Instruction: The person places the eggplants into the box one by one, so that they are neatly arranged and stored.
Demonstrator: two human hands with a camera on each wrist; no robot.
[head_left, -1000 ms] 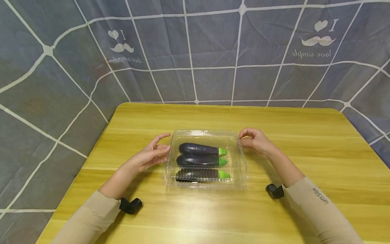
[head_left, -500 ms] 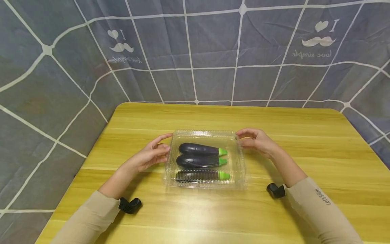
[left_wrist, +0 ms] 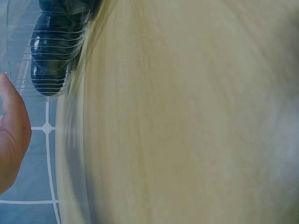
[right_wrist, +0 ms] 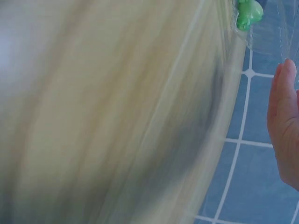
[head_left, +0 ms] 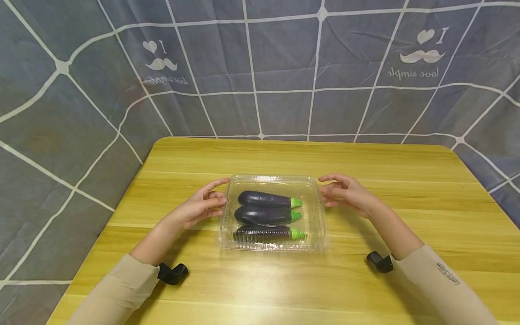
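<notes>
A clear plastic clamshell box [head_left: 272, 247] sits on the table with its lid down. Inside lie three dark purple eggplants with green stem ends: a back one [head_left: 264, 199], a middle one [head_left: 260, 215] and a front one [head_left: 262, 233], partly blurred by the ribbed plastic. My left hand [head_left: 197, 206] touches the box's left side with loosely bent fingers and thumb. On the other side my right hand [head_left: 351, 195] is beside the right edge, fingers extended and seemingly just off the plastic. The right wrist view catches a green stem end [right_wrist: 248, 14] above that hand.
The box rests mid-table on a yellow wood-grain tabletop [head_left: 260, 289]. A grey-blue cloth with white grid lines [head_left: 284, 54] hangs behind and to the left. Black wrist-worn devices stick out by both cuffs, the left one [head_left: 172, 274] and the right one [head_left: 379, 262].
My right hand has drawn back to the right, away from the box's right edge, its fingers straightening. The lid sits slightly lower at the front. My left hand stays in place.
</notes>
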